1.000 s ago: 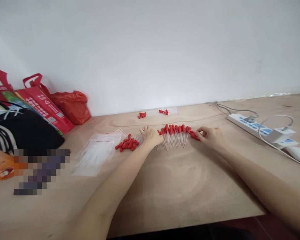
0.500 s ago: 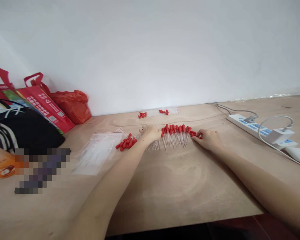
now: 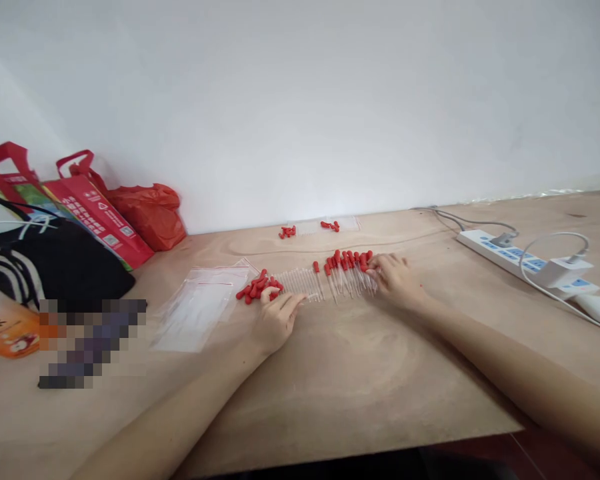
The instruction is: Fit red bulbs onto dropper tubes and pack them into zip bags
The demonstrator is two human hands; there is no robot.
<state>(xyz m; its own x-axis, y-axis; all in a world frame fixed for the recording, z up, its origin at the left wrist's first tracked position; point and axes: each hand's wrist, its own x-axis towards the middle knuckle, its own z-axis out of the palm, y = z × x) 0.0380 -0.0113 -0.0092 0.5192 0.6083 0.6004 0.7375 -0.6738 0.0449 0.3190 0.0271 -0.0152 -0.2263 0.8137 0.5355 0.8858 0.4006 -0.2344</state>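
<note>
My left hand [image 3: 276, 319] lies low over the near ends of a row of clear dropper tubes [image 3: 297, 280], fingers apart; whether it touches a tube is unclear. Just beyond its fingers is a pile of loose red dropper bulbs [image 3: 254, 288]. To the right, several droppers [image 3: 347, 273] with red bulbs fitted lie side by side, bulbs pointing away from me. At the right end of that group, my right hand [image 3: 396, 280] rests with fingertips against the outermost droppers, fingers loosely bent and partly apart. Its palm side is hidden.
Clear zip bags [image 3: 200, 313] lie left of the bulbs. Near the wall are another bag [image 3: 350, 223] and more red bulbs [image 3: 287, 232]. A white power strip [image 3: 500, 253] with cables sits at right. Shopping bags [image 3: 95, 213] and a black bag [image 3: 55, 267] stand at left.
My left hand has drawn back toward me and left, uncovering the tubes. My right hand has moved left, and the capped droppers lie closer together.
</note>
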